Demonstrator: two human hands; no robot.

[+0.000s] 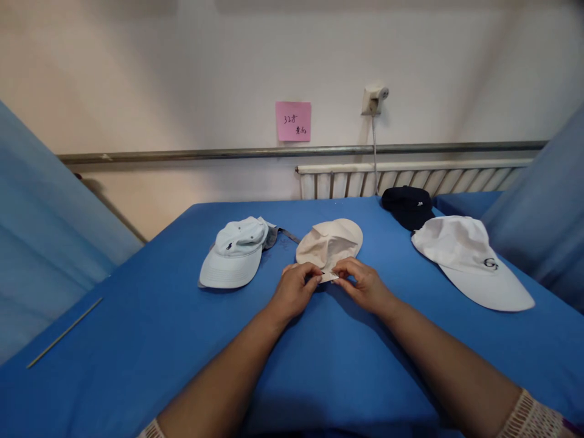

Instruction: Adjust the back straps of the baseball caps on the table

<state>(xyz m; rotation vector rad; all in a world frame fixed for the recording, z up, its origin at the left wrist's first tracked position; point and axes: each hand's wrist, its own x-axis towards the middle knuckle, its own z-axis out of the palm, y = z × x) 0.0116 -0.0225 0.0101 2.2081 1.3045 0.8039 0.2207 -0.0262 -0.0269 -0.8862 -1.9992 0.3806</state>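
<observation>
A beige baseball cap (pixel 329 240) lies on the blue-covered table (pixel 292 365) with its brim pointing away from me. Its back strap is at the near edge, between my two hands. My left hand (pixel 298 289) pinches the left part of the strap between thumb and fingers. On the other side, my right hand (pixel 360 283) pinches the strap's right part. A small pale piece shows between the fingertips, but the fastening itself is too small to make out.
A pale blue cap (pixel 235 252) with a grey one under it sits to the left. At the right are a white cap (pixel 469 261) and a black cap (pixel 408 205). A thin stick (pixel 64 333) lies far left. Blue curtains (pixel 50 237) hang at both sides.
</observation>
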